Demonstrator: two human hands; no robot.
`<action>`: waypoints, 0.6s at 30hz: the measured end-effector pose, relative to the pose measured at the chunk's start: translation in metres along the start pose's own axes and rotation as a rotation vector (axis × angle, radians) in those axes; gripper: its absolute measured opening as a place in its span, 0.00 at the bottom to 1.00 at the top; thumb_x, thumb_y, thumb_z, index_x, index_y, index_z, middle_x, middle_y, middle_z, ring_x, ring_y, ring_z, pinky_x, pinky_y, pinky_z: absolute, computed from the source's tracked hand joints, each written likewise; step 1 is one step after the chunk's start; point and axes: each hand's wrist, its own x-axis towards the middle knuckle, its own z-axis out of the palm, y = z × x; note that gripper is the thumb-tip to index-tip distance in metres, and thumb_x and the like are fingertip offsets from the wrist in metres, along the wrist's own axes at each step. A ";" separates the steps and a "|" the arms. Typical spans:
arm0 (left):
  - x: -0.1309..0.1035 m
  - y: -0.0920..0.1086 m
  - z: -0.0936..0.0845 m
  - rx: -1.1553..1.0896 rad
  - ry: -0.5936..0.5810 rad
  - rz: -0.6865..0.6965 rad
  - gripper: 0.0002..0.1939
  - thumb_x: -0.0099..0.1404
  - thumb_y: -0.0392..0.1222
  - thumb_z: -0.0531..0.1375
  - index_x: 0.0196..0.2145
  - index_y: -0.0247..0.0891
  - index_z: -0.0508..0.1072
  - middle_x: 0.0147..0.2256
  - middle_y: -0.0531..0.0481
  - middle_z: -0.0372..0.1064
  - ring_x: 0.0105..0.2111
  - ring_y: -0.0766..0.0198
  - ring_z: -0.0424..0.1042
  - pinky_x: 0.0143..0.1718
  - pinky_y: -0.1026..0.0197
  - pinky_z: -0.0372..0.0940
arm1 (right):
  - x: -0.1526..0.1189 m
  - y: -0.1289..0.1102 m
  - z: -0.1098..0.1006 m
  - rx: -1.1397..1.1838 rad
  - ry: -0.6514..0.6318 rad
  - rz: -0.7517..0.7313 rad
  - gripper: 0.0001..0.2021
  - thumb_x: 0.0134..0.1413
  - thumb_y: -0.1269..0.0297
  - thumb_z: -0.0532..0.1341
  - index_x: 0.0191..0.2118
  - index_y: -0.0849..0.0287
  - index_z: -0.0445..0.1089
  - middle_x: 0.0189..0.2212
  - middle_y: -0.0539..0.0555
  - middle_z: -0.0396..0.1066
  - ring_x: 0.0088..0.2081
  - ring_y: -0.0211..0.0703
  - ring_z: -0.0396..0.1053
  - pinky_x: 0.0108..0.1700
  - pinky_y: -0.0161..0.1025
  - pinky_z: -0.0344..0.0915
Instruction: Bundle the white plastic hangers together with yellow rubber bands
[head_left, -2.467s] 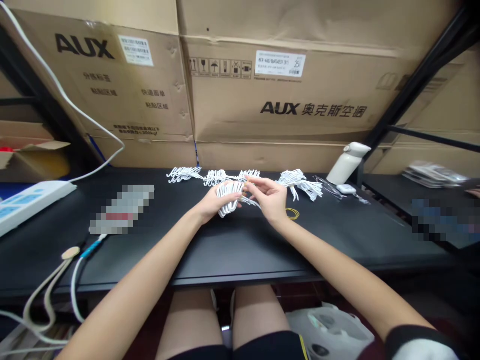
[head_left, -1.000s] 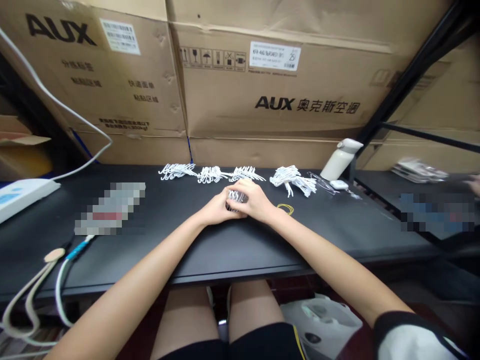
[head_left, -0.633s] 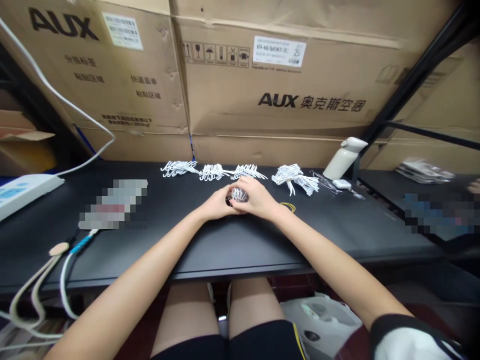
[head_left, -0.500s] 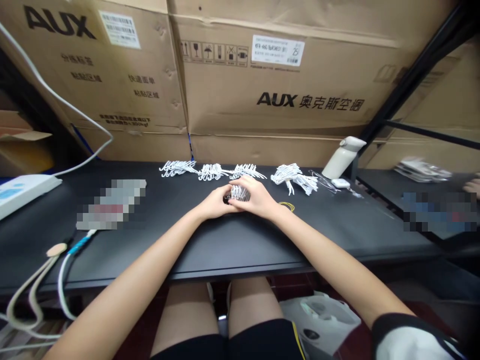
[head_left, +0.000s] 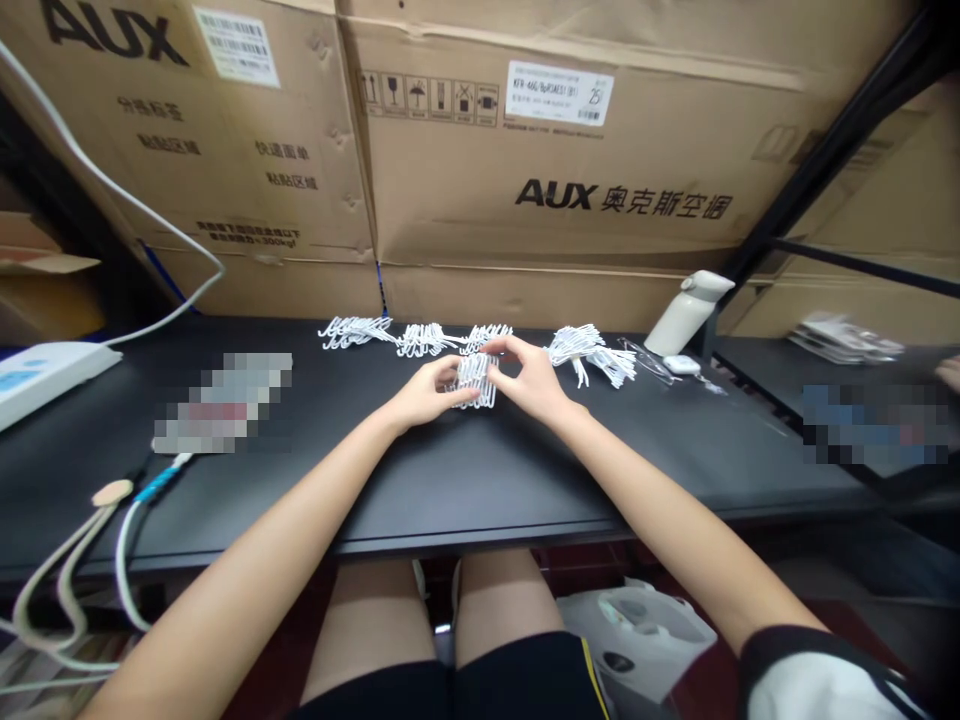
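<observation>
A bundle of white hooks point(head_left: 475, 382) is between my two hands, above the black table point(head_left: 465, 480). My left hand point(head_left: 429, 392) grips its left side, thumb across the front. On the right side my right hand point(head_left: 527, 378) holds the same bundle with thumb and fingers. Behind my hands lie more white hook bundles: one at the left point(head_left: 355, 332), one beside it point(head_left: 421, 340), and one partly hidden behind my right hand point(head_left: 487, 338). Further right is a looser white pile point(head_left: 589, 352).
A pale bottle point(head_left: 688, 312) leans at the back right, near a small white case point(head_left: 682, 366). At left are a blurred-out flat object point(head_left: 225, 400), cables and a white power strip point(head_left: 56, 375). Cardboard boxes point(head_left: 465, 230) stand behind. Part of another person's hand shows at far right.
The bundle between my hands has turned and shows more of its white hooks. My right fingers have shifted, and the yellow bands beside my right wrist are now out of sight.
</observation>
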 end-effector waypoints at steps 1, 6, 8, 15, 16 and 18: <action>0.000 0.000 0.000 0.006 0.008 -0.001 0.25 0.53 0.49 0.67 0.45 0.33 0.68 0.44 0.40 0.73 0.45 0.51 0.72 0.47 0.50 0.65 | 0.000 0.001 0.000 -0.003 0.020 0.010 0.10 0.46 0.72 0.58 0.37 0.59 0.71 0.36 0.54 0.75 0.40 0.44 0.72 0.43 0.41 0.69; 0.002 -0.002 -0.001 0.033 0.044 0.022 0.24 0.52 0.52 0.66 0.41 0.33 0.70 0.42 0.40 0.73 0.44 0.51 0.72 0.47 0.48 0.65 | 0.000 0.004 0.000 0.017 0.045 0.034 0.06 0.45 0.73 0.57 0.31 0.59 0.70 0.34 0.54 0.75 0.39 0.45 0.73 0.38 0.40 0.70; 0.003 -0.003 -0.001 0.044 0.070 0.037 0.23 0.52 0.52 0.66 0.39 0.33 0.70 0.42 0.41 0.73 0.43 0.52 0.72 0.48 0.48 0.65 | 0.000 0.004 0.001 0.021 0.039 0.028 0.05 0.45 0.73 0.57 0.30 0.59 0.69 0.35 0.55 0.74 0.40 0.45 0.72 0.38 0.40 0.70; 0.003 -0.003 -0.001 0.046 0.067 0.052 0.22 0.53 0.52 0.66 0.39 0.33 0.69 0.41 0.42 0.72 0.42 0.55 0.72 0.48 0.51 0.65 | -0.001 0.004 0.000 -0.008 -0.046 -0.001 0.07 0.46 0.74 0.58 0.31 0.59 0.72 0.39 0.56 0.74 0.41 0.44 0.71 0.38 0.40 0.70; 0.003 -0.003 -0.001 0.040 0.065 0.050 0.22 0.53 0.52 0.66 0.39 0.34 0.69 0.42 0.42 0.72 0.42 0.55 0.72 0.48 0.51 0.64 | 0.000 0.005 -0.001 -0.006 -0.059 -0.006 0.07 0.46 0.74 0.58 0.31 0.59 0.73 0.39 0.56 0.74 0.41 0.44 0.71 0.39 0.40 0.70; 0.003 -0.002 -0.002 0.030 0.067 0.041 0.23 0.53 0.52 0.66 0.40 0.34 0.69 0.42 0.42 0.72 0.43 0.54 0.72 0.48 0.51 0.64 | 0.001 0.006 -0.004 -0.012 -0.096 -0.024 0.07 0.46 0.73 0.58 0.31 0.59 0.74 0.40 0.56 0.73 0.42 0.44 0.71 0.40 0.40 0.70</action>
